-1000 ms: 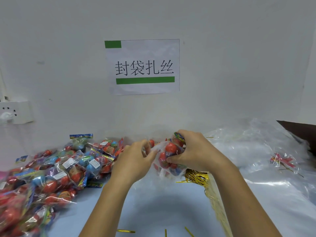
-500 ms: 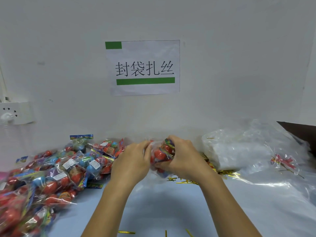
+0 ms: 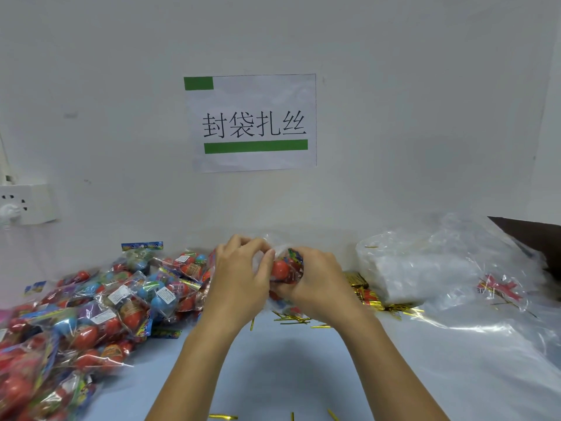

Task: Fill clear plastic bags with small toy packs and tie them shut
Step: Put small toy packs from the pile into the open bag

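Hands and bag have dropped lower, closer to the surface [image 3: 303, 375].
Left hand [image 3: 239, 278] pinches the bag [image 3: 285, 268] top; right hand [image 3: 315, 281] grip wraps it.

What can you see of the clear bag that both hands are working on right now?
The clear bag is thin, crinkly, see-through plastic, packed with small toy packs showing red balls and bits of colourful print. It sits between both hands above the table, near the wall. The left hand pinches its gathered top, and the right hand wraps round its body from the right. Its lower part is hidden behind the hands. No tie is visible on it; loose gold ties lie on the table just below.
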A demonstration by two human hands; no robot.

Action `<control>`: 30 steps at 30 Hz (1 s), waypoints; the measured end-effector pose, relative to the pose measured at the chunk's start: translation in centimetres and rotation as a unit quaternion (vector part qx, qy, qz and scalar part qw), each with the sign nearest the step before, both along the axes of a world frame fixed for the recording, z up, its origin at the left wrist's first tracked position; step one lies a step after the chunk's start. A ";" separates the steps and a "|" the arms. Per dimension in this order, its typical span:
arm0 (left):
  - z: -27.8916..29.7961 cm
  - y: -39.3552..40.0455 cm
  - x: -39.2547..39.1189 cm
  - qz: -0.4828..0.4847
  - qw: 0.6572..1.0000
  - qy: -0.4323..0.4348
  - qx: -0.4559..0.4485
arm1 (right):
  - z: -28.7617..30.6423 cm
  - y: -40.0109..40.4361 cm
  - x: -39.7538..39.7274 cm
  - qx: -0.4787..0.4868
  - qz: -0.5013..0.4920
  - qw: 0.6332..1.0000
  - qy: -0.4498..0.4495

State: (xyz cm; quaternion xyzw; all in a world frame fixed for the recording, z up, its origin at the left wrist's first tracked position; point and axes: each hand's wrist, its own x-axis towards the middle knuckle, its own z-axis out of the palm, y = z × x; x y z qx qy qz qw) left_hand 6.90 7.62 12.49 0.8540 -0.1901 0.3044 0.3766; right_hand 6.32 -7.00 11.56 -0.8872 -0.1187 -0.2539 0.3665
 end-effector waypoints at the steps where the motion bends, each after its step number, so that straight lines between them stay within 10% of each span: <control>1: 0.1 0.0 0.0 -0.003 1.000 -0.011 -0.004 | 0.0 0.0 0.0 0.014 -0.011 1.000 -0.014; 17: 0.6 -2.0 -1.2 -0.098 0.992 -0.078 0.025 | -2.3 2.1 0.9 0.164 -0.004 0.987 0.000; 23: 0.0 -2.4 -1.6 -0.047 0.992 -0.116 -0.013 | -2.2 1.6 1.3 0.435 0.010 0.901 0.003; 30: -1.2 -1.9 -0.4 -0.022 0.997 0.064 -0.029 | -2.4 0.9 1.9 0.513 0.040 0.857 0.030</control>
